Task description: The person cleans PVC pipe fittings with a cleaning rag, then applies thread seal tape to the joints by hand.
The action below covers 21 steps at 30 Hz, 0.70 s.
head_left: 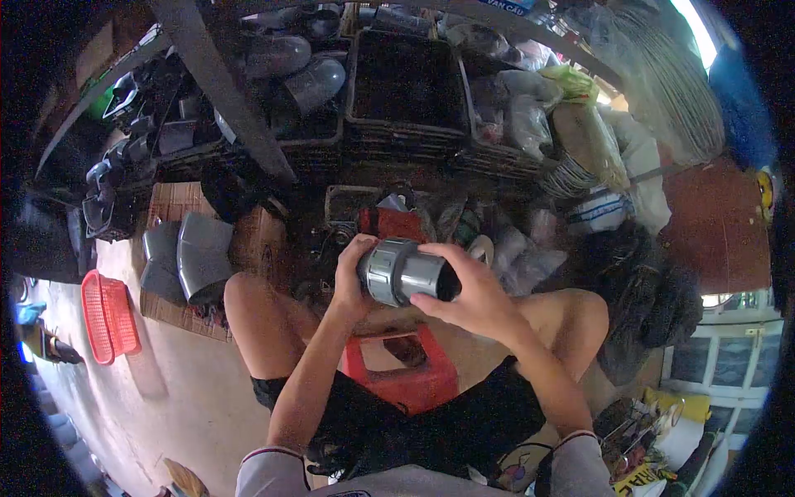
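Pipe union [384, 270] grey, its bore dark; pipe elbows [205, 255] plain grey too. Basket [124, 319] coral-red, patterned with small perforations. Crates [406, 141] black, shorts [468, 427] black; shirt sleeve [269, 474] pale grey, dark-edged.

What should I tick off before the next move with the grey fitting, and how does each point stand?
1. Left hand on the fitting: ok, against the ribbed collar of the grey fitting.
2. Right hand on the fitting: ok, thumb and fingers around its plain end.
3. Fitting supported: ok, held between both hands in front of the body.
4. Collar fully tightened: cannot tell, the threads are not visible.
5. Floor beyond the hands uncluttered: not ok, plastic bags lie there among other items.
6. Grey elbows apart from the hands: ok, off to the left.
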Motion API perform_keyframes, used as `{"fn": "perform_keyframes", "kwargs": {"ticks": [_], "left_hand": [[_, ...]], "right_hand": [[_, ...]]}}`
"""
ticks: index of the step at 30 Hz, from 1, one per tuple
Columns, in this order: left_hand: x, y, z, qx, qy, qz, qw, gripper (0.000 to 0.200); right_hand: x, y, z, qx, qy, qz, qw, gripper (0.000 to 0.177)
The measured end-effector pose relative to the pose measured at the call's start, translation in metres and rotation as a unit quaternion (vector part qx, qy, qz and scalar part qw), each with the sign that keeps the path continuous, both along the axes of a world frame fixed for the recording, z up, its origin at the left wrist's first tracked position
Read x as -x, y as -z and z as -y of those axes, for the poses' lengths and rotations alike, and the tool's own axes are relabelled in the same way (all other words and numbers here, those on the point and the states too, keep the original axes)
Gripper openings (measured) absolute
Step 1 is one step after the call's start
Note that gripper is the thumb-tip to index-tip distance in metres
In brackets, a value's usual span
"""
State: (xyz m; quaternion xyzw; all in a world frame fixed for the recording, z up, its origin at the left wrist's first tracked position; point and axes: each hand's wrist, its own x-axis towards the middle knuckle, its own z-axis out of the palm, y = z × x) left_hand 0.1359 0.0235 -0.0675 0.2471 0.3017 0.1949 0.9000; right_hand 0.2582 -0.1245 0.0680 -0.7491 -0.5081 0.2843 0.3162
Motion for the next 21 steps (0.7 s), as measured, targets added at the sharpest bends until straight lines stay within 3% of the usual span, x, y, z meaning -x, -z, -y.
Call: {"fn": "perform_keyframes", "kwargs": {"ticks": [3,6,9,12,15,18,21], "left_hand": [[-0.004,-0.001,-0.005,0.058,0.041,-0.015,0.997,0.028],[-0.002,-0.003,-0.005,0.1,0.089,-0.08,0.988,0.032],[-0.003,-0.023,-0.005,0.115,0.095,-0.084,0.985,0.029],[-0.004,-0.025,-0.006,0.071,0.07,-0.029,0.995,0.026],[-0.005,-0.014,-0.002,0.034,0.021,0.016,0.999,0.025],[-0.005,-0.016,0.001,0.038,-0.036,0.028,0.998,0.024],[-0.004,-0.016,0.0,0.016,-0.066,0.024,0.997,0.024]], "right_hand": [[-0.001,-0.006,0.005,-0.039,-0.082,0.092,0.992,0.05],[-0.006,0.01,0.009,-0.086,-0.225,0.29,0.926,0.044],[-0.003,0.007,0.013,-0.056,-0.24,0.285,0.926,0.042],[-0.013,0.007,0.016,-0.072,-0.2,0.243,0.946,0.049],[-0.004,-0.008,0.014,-0.127,-0.03,0.053,0.99,0.066],[0.008,0.001,0.013,-0.11,0.038,-0.009,0.993,0.084],[0.001,-0.019,0.009,0.148,0.126,-0.13,0.972,0.088]]}}
